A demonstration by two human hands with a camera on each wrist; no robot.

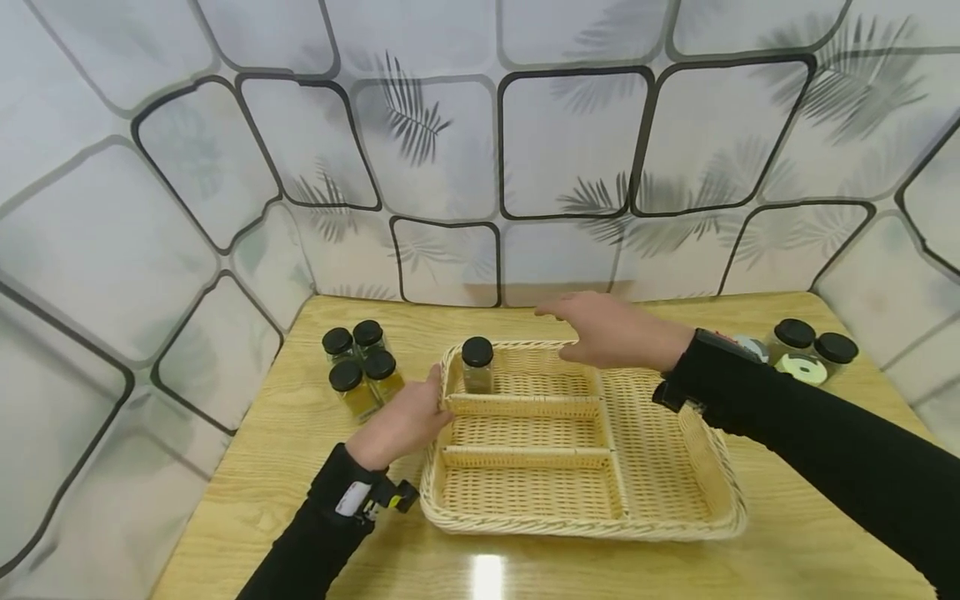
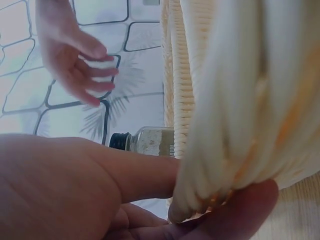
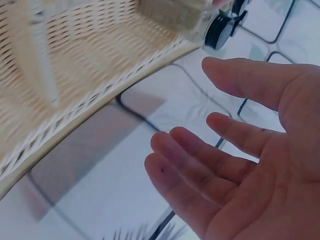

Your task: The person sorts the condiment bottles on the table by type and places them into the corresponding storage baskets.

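Note:
A pale wicker basket (image 1: 585,527) with divided compartments sits on the wooden table. My left hand (image 1: 401,425) grips its left rim, and in the left wrist view the thumb and fingers (image 2: 240,215) wrap round the woven edge. One glass jar (image 1: 477,377) with a black lid stands upright in the back left compartment; the left wrist view shows the jar (image 2: 155,141) with pale contents. Over the basket's back edge hovers my right hand (image 1: 611,333), its fingers spread and relaxed. Nothing lies in that palm (image 3: 250,170) in the right wrist view.
Left of the basket stand several black-lidded jars (image 1: 347,385) with yellowish contents, close beside my left hand. At the back right, partly behind my right sleeve (image 1: 750,400), are more black-lidded jars (image 1: 834,354) and a pale green disc with a hole (image 1: 801,368). A patterned curtain (image 1: 570,150) encloses the table.

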